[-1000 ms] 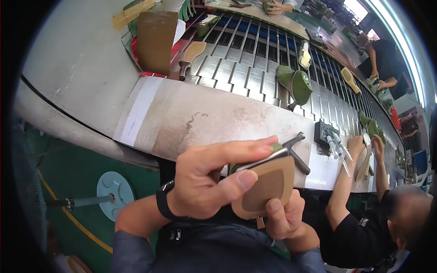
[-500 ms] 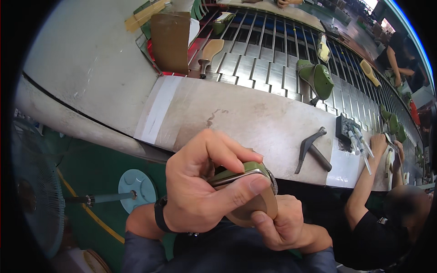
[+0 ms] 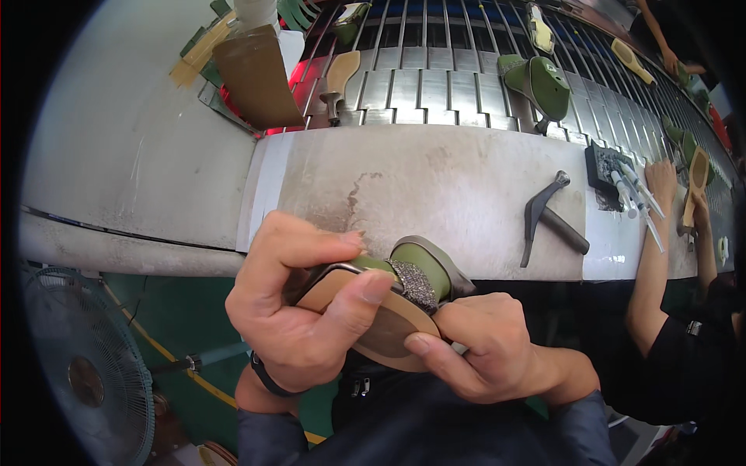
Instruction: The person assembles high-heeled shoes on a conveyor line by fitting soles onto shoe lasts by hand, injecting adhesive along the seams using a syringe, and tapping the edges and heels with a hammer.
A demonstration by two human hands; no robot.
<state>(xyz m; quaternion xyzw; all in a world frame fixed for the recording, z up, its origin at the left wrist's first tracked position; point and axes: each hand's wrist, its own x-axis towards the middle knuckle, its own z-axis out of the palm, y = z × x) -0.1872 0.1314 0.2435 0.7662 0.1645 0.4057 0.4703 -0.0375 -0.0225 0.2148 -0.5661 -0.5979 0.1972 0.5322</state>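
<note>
Shoe (image 3: 394, 322) between both hands, left hand (image 3: 295, 311) pinching one end, right hand (image 3: 488, 343) pinching the other

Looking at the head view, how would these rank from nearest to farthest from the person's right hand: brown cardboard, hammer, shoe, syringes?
1. Shoe: held by the right hand and left hand.
2. Hammer: on the bench, ahead and right.
3. Syringes: farther right, past the hammer.
4. Brown cardboard: far off, upper left.
</note>
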